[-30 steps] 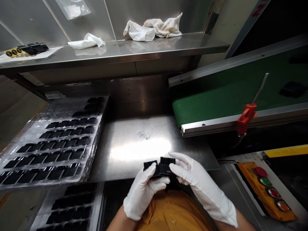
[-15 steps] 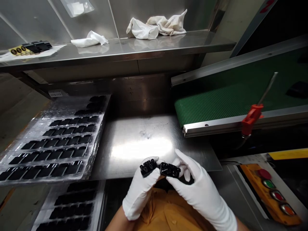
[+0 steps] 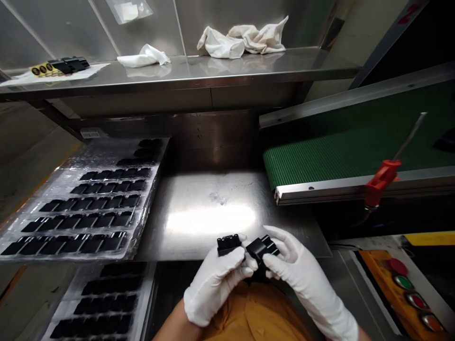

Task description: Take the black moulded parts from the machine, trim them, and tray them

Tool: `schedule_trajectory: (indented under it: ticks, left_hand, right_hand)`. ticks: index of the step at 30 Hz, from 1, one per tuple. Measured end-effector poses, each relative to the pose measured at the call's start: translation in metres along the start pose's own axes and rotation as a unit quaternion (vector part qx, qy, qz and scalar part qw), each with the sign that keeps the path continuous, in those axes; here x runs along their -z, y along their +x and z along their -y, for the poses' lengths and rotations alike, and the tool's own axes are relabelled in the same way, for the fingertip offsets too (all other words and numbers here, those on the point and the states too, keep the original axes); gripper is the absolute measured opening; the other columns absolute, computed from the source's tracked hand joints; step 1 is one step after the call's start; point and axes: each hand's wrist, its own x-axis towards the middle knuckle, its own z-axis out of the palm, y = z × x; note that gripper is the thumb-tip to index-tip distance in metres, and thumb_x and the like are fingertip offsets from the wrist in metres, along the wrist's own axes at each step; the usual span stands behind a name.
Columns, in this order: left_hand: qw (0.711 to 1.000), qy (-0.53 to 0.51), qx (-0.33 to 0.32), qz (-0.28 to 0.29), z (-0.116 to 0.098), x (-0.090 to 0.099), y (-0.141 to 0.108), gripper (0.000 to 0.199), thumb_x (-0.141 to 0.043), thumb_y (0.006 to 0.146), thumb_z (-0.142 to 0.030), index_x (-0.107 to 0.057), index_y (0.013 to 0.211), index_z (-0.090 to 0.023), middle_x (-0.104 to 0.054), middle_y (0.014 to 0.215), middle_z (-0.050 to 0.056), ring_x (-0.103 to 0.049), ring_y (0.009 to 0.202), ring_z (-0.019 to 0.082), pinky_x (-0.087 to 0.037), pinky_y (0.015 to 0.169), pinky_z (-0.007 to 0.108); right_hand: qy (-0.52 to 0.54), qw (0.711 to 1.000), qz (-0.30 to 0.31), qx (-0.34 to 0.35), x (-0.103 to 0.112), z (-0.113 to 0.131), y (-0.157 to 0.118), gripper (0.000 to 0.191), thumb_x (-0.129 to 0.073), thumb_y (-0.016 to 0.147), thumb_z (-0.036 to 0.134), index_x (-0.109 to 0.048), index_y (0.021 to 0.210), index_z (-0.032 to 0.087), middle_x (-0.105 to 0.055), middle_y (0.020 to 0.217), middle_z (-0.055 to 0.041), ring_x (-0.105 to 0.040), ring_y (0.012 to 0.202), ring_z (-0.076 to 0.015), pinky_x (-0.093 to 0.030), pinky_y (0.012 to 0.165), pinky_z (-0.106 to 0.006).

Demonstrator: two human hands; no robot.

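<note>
Clear tray [image 3: 144, 222] of black parts [image 3: 92, 208], gloved hands holding two.

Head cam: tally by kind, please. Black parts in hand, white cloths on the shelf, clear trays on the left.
Black parts in hand: 2 (left hand holds one, right hand the other)
White cloths on shelf: 3
Clear trays: 2
Total: 7
</note>
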Motion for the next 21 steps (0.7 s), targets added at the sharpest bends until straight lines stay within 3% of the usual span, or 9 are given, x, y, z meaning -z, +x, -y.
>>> schedule_trajectory:
  ticks: [3,8,15,18,20,21]
  left_hand:
    - [0.997,-0.062,0.044,0.017,0.001,0.000,-0.002,0.019,-0.063,0.087,-0.019,-0.064,0.102,-0.008,-0.063,0.081,0.005,-0.063,0.075,0.009,-0.051,0.073,0.018]
    - [0.989,-0.127,0.062,0.033,0.006,0.002,-0.003,0.018,-0.060,0.086,-0.015,-0.063,0.102,-0.007,-0.064,0.089,0.009,-0.065,0.078,0.011,-0.053,0.077,0.021]
    - [0.992,-0.098,0.076,0.025,0.002,-0.002,-0.004,0.021,-0.067,0.081,-0.019,-0.065,0.099,-0.009,-0.061,0.080,0.005,-0.062,0.074,0.011,-0.049,0.074,0.020]
    - [0.999,0.043,0.025,0.004,0.002,-0.004,-0.003,0.022,-0.070,0.080,-0.025,-0.066,0.097,-0.012,-0.061,0.078,0.004,-0.058,0.074,0.011,-0.047,0.073,0.022]
    - [0.978,0.181,-0.081,-0.059,0.003,-0.003,-0.003,0.023,-0.073,0.077,-0.025,-0.067,0.096,-0.015,-0.063,0.083,0.004,-0.057,0.078,0.015,-0.047,0.078,0.026]
    - [0.954,0.244,-0.148,-0.093,0.003,-0.002,-0.003,0.023,-0.073,0.075,-0.023,-0.068,0.097,-0.018,-0.064,0.089,0.005,-0.058,0.084,0.017,-0.046,0.083,0.029]
  right_hand:
    - [0.020,1.000,0.013,-0.015,0.006,0.002,-0.002,0.073,-0.076,0.070,0.049,-0.044,0.131,0.024,-0.065,0.097,-0.0038,-0.060,0.057,-0.0132,-0.048,0.048,-0.028]
    - [0.038,0.997,0.051,-0.040,0.009,0.006,-0.006,0.069,-0.074,0.072,0.051,-0.048,0.129,0.022,-0.062,0.089,-0.0023,-0.058,0.059,-0.0141,-0.042,0.049,-0.027]
    - [0.057,0.995,0.067,-0.037,0.008,0.005,-0.002,0.056,-0.079,0.065,0.048,-0.060,0.110,0.020,-0.065,0.089,-0.0038,-0.055,0.063,-0.0131,-0.043,0.053,-0.026]
    - [0.015,1.000,0.026,0.006,0.006,0.001,0.001,0.059,-0.084,0.058,0.043,-0.059,0.108,0.022,-0.068,0.091,-0.0050,-0.063,0.075,-0.0192,-0.052,0.064,-0.031]
    - [-0.048,0.996,-0.038,0.069,0.007,-0.004,0.002,0.061,-0.085,0.058,0.038,-0.058,0.110,0.023,-0.070,0.093,-0.0062,-0.066,0.085,-0.0233,-0.055,0.074,-0.037]
    - [-0.090,0.986,-0.077,0.116,0.010,-0.006,0.002,0.060,-0.083,0.061,0.035,-0.056,0.113,0.023,-0.070,0.095,-0.0069,-0.066,0.089,-0.0244,-0.055,0.078,-0.039]
